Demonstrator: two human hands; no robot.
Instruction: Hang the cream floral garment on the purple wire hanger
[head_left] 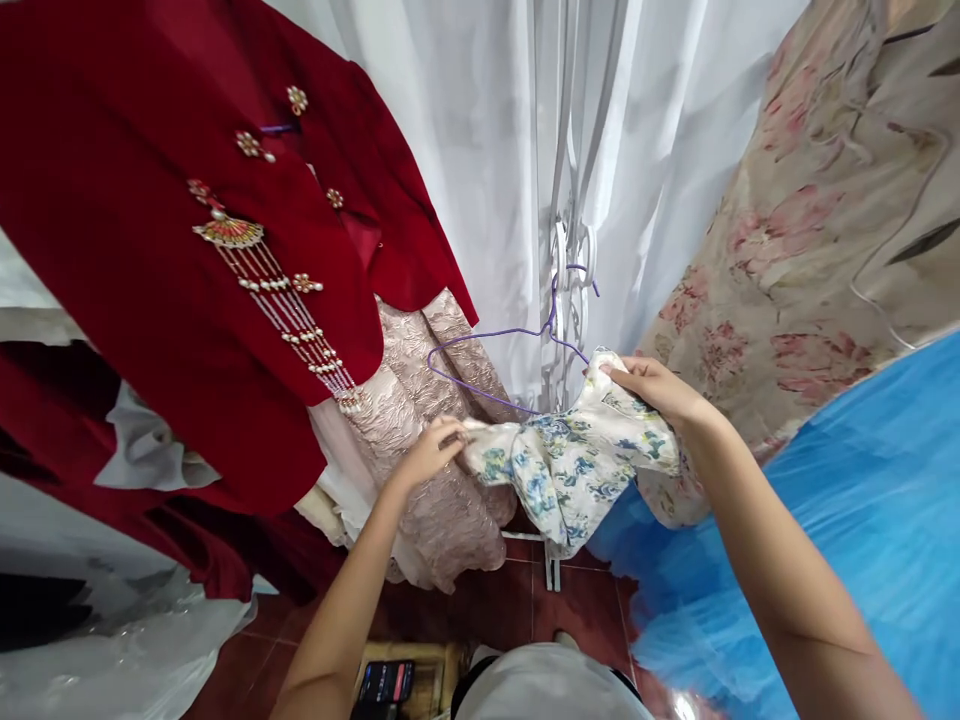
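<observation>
A white blouse with blue, green and yellow flowers (581, 470) is stretched between my two hands. My left hand (431, 455) pinches the cloth at its left end. Near the blouse's upper right, my right hand (656, 385) grips the fabric with the thumb on top. A thin purple hanger (487, 333) hangs by its hook from a white rack hook, just above the garment. Its right arm runs behind or into the blouse's shoulder; I cannot tell which. The left side of the hanger is bare.
At left hangs a dark red jacket (300, 250) with beaded brooches, over a pinkish textured skirt (442, 500). A floral beige garment (795, 250) and blue tulle (787, 560) are at right. White rack hooks (589, 255) stand before a white curtain (450, 120). Below, a phone (386, 682) lies on a wooden surface.
</observation>
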